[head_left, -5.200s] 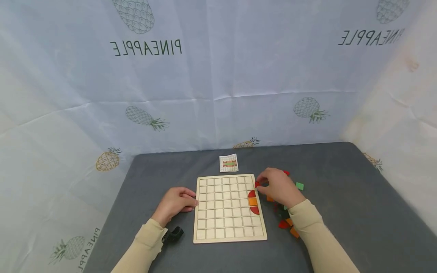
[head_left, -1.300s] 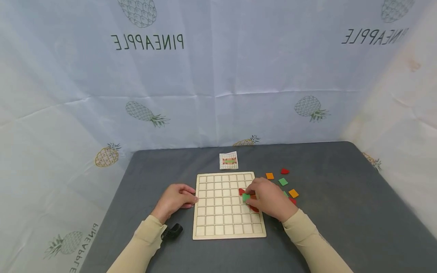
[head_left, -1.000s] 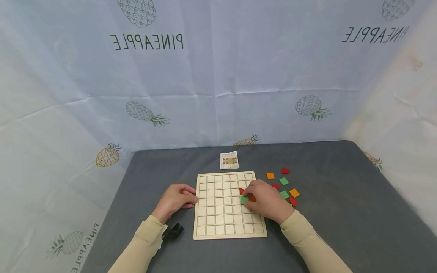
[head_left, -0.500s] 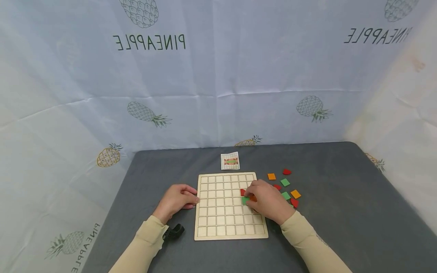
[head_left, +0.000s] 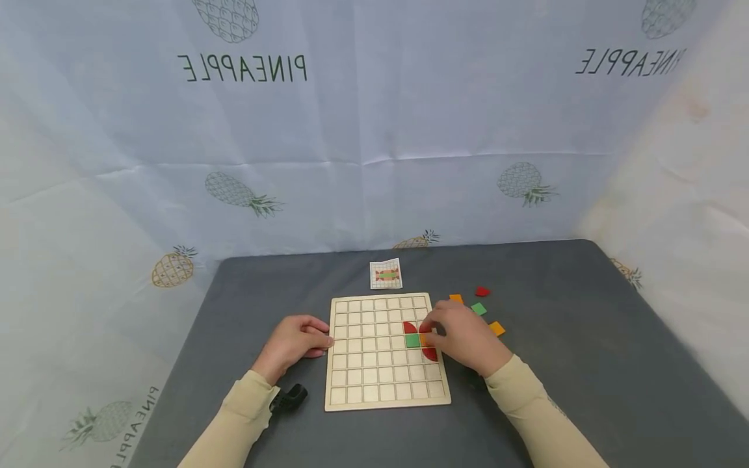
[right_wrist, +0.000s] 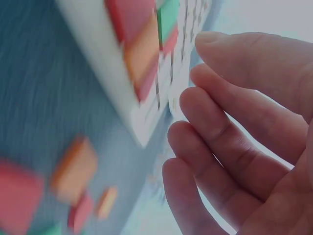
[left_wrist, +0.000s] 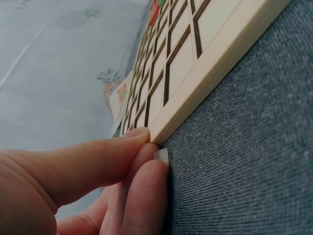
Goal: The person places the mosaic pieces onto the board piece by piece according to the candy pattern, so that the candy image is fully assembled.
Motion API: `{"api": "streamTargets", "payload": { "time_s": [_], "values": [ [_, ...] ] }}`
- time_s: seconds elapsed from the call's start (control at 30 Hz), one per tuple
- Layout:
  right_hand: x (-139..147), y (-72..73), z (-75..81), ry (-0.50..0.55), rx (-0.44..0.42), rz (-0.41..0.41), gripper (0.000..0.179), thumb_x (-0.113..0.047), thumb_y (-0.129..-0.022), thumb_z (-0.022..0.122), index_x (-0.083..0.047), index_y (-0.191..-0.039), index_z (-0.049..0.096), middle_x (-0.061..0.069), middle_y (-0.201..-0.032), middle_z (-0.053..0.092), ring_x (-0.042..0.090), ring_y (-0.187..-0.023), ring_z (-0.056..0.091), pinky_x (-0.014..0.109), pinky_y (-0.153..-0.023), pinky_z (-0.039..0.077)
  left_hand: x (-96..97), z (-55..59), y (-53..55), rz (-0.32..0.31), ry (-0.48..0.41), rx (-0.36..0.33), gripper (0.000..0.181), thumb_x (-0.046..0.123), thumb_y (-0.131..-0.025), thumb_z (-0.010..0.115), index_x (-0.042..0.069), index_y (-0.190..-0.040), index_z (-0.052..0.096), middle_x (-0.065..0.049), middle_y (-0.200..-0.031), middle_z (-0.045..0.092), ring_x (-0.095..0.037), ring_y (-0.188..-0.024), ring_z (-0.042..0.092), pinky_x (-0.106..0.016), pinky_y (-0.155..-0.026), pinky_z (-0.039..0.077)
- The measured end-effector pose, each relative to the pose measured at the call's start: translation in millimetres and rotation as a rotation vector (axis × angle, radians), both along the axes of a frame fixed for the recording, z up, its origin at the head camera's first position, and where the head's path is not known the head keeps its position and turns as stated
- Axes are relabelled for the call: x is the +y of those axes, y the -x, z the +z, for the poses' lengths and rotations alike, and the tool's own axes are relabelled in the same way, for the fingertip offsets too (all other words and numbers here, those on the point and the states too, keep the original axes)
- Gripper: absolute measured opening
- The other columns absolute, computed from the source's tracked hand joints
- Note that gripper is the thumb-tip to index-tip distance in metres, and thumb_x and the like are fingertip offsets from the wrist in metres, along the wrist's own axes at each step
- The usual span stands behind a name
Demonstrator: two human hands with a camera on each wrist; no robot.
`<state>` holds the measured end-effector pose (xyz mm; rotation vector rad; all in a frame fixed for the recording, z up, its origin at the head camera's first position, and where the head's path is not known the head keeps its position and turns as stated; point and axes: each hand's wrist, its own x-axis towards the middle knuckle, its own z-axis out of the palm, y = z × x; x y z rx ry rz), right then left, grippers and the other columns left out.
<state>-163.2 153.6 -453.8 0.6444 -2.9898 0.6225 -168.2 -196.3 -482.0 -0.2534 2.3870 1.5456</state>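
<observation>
My left hand (head_left: pixel 291 343) pinches the left edge of the wooden grid board (head_left: pixel 370 377); in the left wrist view the thumb (left_wrist: pixel 134 134) lies on the rim with fingertips just below. My right hand (head_left: pixel 465 333) hovers over the board's right edge, fingers loosely bent and holding nothing in the right wrist view. Beside its fingertips, a green square tile (head_left: pixel 412 340) sits in a cell left of an orange square tile (head_left: pixel 424 340). Curved red pieces lie above the green tile and below the orange one; another red piece above the orange is partly hidden by the hand.
Behind the board lies a small pattern card (head_left: pixel 385 274). To the right are loose pieces on the dark table, among them a red piece (head_left: pixel 482 291), a green tile (head_left: pixel 478 309) and an orange tile (head_left: pixel 497 328). A printed cloth (head_left: pixel 374 130) hangs behind.
Since the earliest frame, a red piece and then a green tile have been set on the board. The right hand has let go of the green tile. The left hand has stayed at the edge.
</observation>
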Motion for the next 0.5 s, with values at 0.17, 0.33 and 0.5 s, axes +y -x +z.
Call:
{"api": "streamTargets", "payload": {
  "time_s": [0.17, 0.33, 0.5],
  "values": [
    [36, -6.0, 8.4, -0.013, 0.018, -0.040, 0.011, -0.016, -0.092, 0.087, -0.016, -0.102, 0.083, -0.005, -0.098, 0.072, 0.015, -0.090, 0.066, 0.032, -0.076, 0.059, -2.1, -2.2, -2.9, -0.008, -0.005, -0.001, 0.036, 0.015, -0.087, 0.091, 0.001, -0.115, 0.075, -0.011, -0.096, 0.077, -0.017, -0.079, 0.075, -0.033, -0.075, 0.068],
    [64, -14.6, 10.5, -0.030, -0.012, -0.063, 0.008, -0.015, -0.093, 0.086, -0.016, -0.100, 0.083, -0.005, -0.098, 0.072, 0.022, -0.096, 0.069, 0.037, -0.079, 0.061, -3.2, -4.0, -2.1, -0.017, -0.003, 0.011, 0.037, 0.015, -0.087, 0.090, 0.000, -0.117, 0.075, -0.012, -0.098, 0.077, -0.017, -0.081, 0.075, -0.033, -0.075, 0.067],
    [78, -22.7, 4.4, -0.051, -0.057, -0.053, 0.014, -0.014, -0.090, 0.089, -0.016, -0.103, 0.082, -0.003, -0.102, 0.074, 0.022, -0.098, 0.068, 0.040, -0.082, 0.063, -1.1, -5.0, 1.0, -0.021, 0.000, -0.001, 0.035, 0.014, -0.088, 0.090, 0.001, -0.117, 0.075, -0.011, -0.099, 0.078, -0.017, -0.082, 0.076, -0.032, -0.075, 0.067]
  ]
}}
